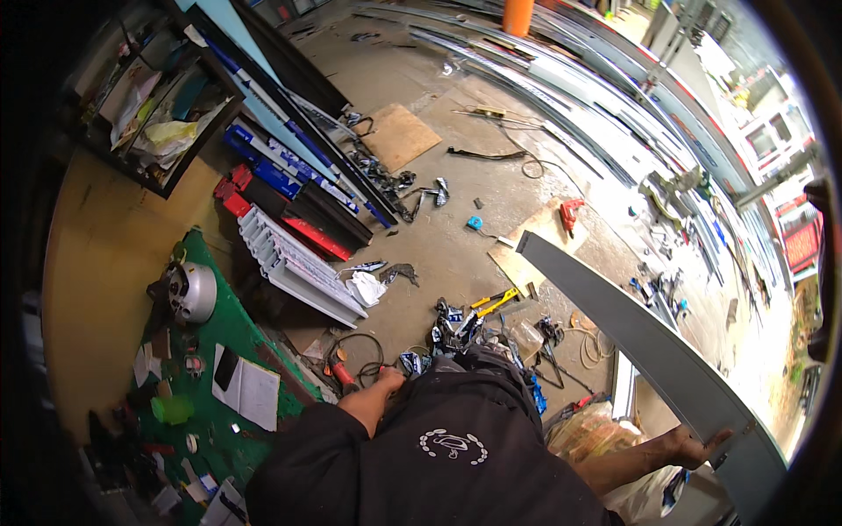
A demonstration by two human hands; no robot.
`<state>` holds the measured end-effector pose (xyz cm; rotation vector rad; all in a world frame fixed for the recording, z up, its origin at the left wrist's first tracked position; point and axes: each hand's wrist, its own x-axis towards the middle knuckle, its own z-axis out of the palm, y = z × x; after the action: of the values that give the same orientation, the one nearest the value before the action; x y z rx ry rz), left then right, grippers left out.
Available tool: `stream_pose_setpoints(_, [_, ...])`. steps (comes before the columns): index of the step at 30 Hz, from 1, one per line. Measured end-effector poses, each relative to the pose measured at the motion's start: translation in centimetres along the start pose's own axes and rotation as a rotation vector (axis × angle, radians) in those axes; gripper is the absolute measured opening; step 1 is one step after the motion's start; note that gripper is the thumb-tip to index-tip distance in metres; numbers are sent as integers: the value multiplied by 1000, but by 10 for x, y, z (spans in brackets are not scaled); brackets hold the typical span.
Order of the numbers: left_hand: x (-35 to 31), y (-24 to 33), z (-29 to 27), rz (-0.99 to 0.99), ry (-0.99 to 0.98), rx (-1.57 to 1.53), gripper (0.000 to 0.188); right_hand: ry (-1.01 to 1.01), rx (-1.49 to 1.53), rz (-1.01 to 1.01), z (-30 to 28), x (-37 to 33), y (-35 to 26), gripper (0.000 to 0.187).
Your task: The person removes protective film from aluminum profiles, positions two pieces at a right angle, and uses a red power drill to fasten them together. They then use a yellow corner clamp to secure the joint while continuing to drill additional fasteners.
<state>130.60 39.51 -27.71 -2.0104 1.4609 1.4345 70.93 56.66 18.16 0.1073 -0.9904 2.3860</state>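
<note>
A long flat grey panel (627, 324) slants across the right side, from the floor's middle to the lower right. My right hand (688, 447) is closed on its near end, gripping the edge. My left hand (388, 379) is low in front of my body with its fingers curled; what they hold, if anything, is hidden. Just left of that hand is a red corded power tool (343, 374), its dark cable looped on the floor. Close to the panel's far end lie a red drill (570, 215) and a small blue tape measure (474, 223).
A green-topped bench (254, 351) stands at my left, with a phone (226, 369) and papers on it. White profiles (294, 272) lean beside it. A yellow-handled tool (496, 302) lies among wrapping scraps ahead. Long metal profiles (561, 96) are stacked at the back right.
</note>
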Motion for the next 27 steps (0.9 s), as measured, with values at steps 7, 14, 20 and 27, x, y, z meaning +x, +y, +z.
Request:
stream_pose_setpoints(7, [16, 170, -40, 62, 267, -378, 37, 163, -74, 135, 80, -8, 86, 51])
stream_pose_setpoints(14, [17, 247, -98, 145, 374, -448, 34, 155, -137, 178, 121, -31, 142, 45])
stream_pose_setpoints(20, [125, 186, -96, 30, 235, -209, 36, 71, -3, 300, 128, -48, 192, 42])
stream_pose_setpoints(27, [239, 174, -190, 128, 68, 230, 34, 246, 77, 571, 165, -135, 254, 45])
